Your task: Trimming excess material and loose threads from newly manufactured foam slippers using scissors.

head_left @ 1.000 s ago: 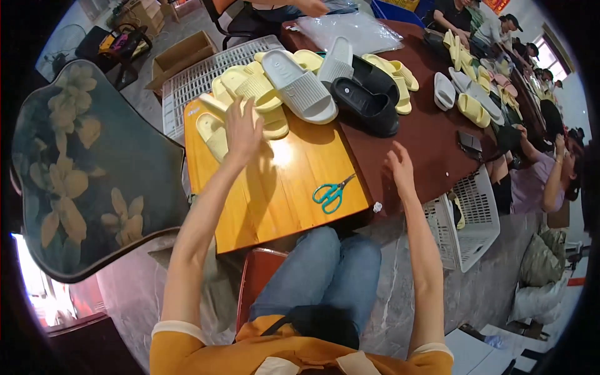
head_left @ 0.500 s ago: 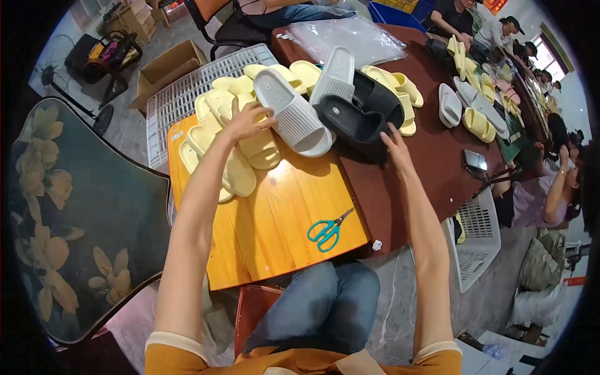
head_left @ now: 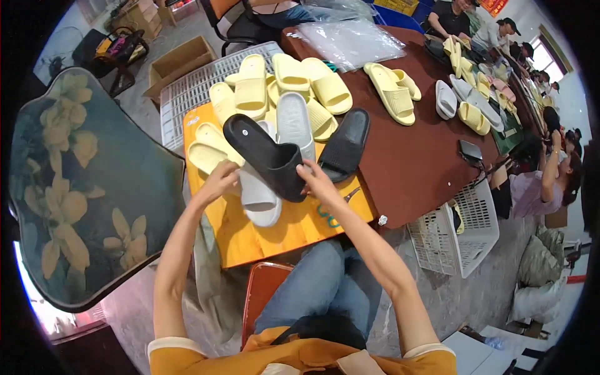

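Black rubber slide sandal (head_left: 262,152), mid-frame, heel upper left, toe lower right: I see the right hand (head_left: 319,183), the nearer one, pinching its strap-end edge. Left hand (head_left: 220,181) curls beside a pale grey ribbed slide (head_left: 259,195); whether it grips, I can't tell.

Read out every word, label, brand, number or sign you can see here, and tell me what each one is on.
Nothing can be read clearly.
Red sign, on the wall at upper right: pale marks, too small and blurred to read.
White dot, on the insole of the raised black slipper: too small to tell whether anything is printed on it.
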Demonstrator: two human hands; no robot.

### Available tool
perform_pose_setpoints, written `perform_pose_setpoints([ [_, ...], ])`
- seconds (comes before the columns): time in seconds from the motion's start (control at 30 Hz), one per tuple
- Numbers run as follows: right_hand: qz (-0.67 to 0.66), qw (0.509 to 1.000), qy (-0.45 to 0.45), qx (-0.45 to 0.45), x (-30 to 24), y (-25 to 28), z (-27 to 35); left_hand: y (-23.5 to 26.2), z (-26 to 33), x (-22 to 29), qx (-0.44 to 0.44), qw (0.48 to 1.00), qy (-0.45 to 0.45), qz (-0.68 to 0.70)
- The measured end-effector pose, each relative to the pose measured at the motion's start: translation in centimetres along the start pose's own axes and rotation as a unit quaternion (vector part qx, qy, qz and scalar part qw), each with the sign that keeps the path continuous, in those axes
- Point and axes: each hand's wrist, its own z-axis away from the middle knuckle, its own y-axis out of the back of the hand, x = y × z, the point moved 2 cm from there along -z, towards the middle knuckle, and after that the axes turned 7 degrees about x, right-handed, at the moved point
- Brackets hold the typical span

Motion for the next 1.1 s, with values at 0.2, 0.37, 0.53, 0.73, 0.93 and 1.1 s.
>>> perform_pose_setpoints([
  [0.2,0.000,0.992,0.014,-0.128,4.5,-4.3,6.3,1.8,8.7,-3.0,0.032,0.998,0.043,0.031],
  [0.37,0.115,0.979,0.169,0.005,3.8,2.4,4.9,1.2,10.2,-3.6,0.207,0.967,0.130,0.068],
  [0.53,0.266,0.923,0.191,0.201,5.3,8.6,1.9,-5.6,9.6,-4.7,0.183,0.973,0.109,-0.083],
  [0.73,0.379,0.848,0.346,0.136,7.0,4.2,5.4,-3.8,10.8,-3.3,0.178,0.978,0.100,-0.033],
  [0.93,0.258,0.907,0.315,0.106,6.7,3.8,8.5,-4.1,15.1,-1.4,0.179,0.973,0.117,-0.083],
  [1.1,0.401,0.830,0.269,0.279,12.1,6.2,7.6,-6.2,16.8,7.8,0.274,0.934,-0.063,-0.220],
])
